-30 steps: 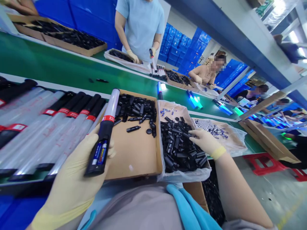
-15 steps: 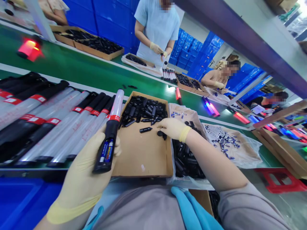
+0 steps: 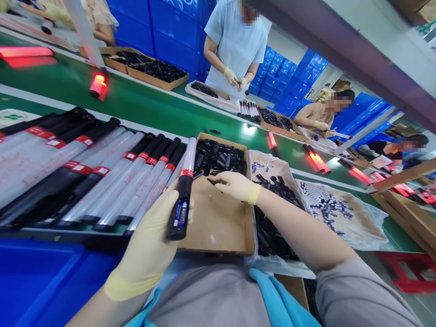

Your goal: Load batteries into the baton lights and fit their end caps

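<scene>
The left hand (image 3: pixel 153 240), in a yellowish glove, is in the lower middle of the frame and is closed around a baton light (image 3: pixel 183 190). The baton points up and away; its black handle is open on one side, and batteries with blue labels show inside. A red band separates the handle from the clear tube.

The right hand (image 3: pixel 235 185), also gloved, is in the centre of the frame, over the cardboard box (image 3: pixel 218 222). Its fingers are bent together at a small black part (image 3: pixel 213 181) near the pile of black parts (image 3: pixel 220 156) at the far end of the box; I cannot tell if it really grips the part.

To the left lies a row of finished batons (image 3: pixel 102 181). To the right is a bag of black caps (image 3: pixel 272 227). On the green belt (image 3: pixel 136 104) several batons glow red.
</scene>
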Motion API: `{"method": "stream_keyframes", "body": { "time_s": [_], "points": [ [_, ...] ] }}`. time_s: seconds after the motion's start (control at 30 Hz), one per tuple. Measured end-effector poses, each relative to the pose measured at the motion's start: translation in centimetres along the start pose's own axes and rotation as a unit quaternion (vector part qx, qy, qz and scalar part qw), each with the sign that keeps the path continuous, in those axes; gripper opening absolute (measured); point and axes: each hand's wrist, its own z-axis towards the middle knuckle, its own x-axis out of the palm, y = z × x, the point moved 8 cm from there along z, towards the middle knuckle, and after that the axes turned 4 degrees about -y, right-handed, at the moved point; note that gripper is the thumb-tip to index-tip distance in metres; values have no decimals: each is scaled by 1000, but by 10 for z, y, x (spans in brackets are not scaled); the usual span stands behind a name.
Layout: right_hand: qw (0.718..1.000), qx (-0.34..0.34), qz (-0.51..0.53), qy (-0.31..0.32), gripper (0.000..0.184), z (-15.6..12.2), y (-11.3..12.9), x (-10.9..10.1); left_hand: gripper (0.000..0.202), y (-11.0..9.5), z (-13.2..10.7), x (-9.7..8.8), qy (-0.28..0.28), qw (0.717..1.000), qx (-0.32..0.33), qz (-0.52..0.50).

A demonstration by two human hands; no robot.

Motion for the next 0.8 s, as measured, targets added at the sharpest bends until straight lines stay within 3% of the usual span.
{"method": "stream_keyframes", "body": {
  "time_s": [0.07, 0.17, 0.23, 0.33, 0.5, 0.7, 0.8],
  "points": [
    [994, 6, 110, 8, 38, -23, 9, -11, 33, 5, -4, 8, 19, 999, -2, 36],
    [941, 25, 335, 22, 34, -57, 18, -23, 40, 19, -12, 24, 55, 997, -54, 33],
    [919, 37, 391, 8, 26, -73, 18, -32, 47, 25, -17, 32, 62, 995, -73, 34],
    [942, -5, 336, -23, 17, -85, 23, -47, 54, 24, -22, 42, 62, 994, -65, 61],
    [970, -134, 200, -18, 20, -93, 56, -56, 37, 11, -28, 58, 86, 990, 16, 107],
    [969, -222, 109, 20, 23, -99, 86, -54, 42, 21, -36, 66, 109, 991, -21, 68],
    [971, -209, 105, -43, 17, -98, 87, -54, 35, 11, -40, 68, 107, 991, 29, 78]
  ]
}}
